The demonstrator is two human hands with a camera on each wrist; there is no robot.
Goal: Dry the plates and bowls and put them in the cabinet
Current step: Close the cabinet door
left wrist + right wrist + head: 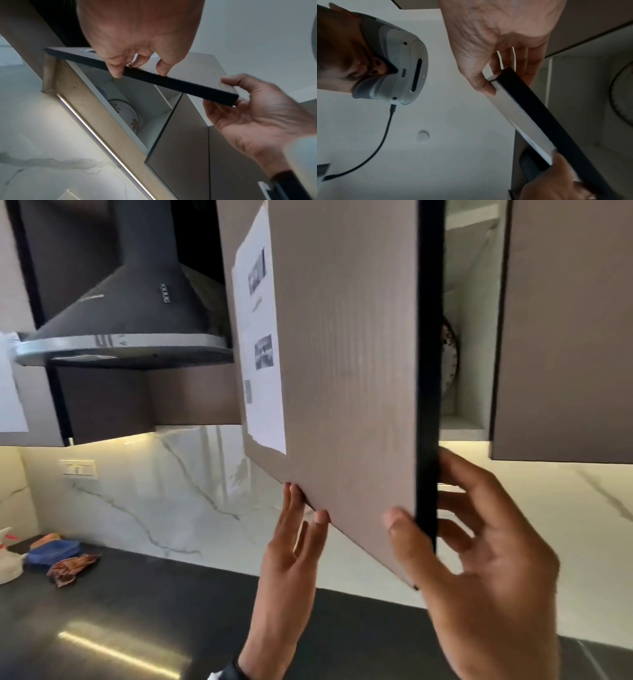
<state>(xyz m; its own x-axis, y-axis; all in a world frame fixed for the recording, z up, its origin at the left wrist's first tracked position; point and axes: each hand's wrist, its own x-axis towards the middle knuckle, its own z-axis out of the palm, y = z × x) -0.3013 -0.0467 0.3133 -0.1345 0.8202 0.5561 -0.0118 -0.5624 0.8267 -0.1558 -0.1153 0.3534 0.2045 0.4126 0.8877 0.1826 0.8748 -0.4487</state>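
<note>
Both hands are raised to the lower corner of the cabinet door (pixel 346 392), which stands part-way open, swung out toward the camera; the right hand (pixel 479 546) pinches the door's dark front edge near the bottom corner, thumb on the outer face and fingers wrapped behind; the left hand (pixel 294 542) sits just beside it, fingers fairly straight and close together, their tips pressed up against the door's bottom edge. From the left wrist view those fingertips (pixel 118 73) curl slightly over the dark edge; from the right wrist view the thumb (pixel 486 86) lies flat on the pale face. A printed sheet of paper (pixel 260 337) is stuck to the door's outer face. Through the gap, inside the cabinet (pixel 476 337), a floral patterned plate (pixel 125 115) stands on edge on the lower shelf, leaning back. To the left hangs a dark range hood (pixel 133 313); below, on the black countertop (pixel 137 611), lie a white spray bottle (pixel 8 559), a blue cloth (pixel 51 551) and a brown crumpled wrapper (pixel 72 568), well apart from the hands; marble backsplash (pixel 171 491) runs behind.
</note>
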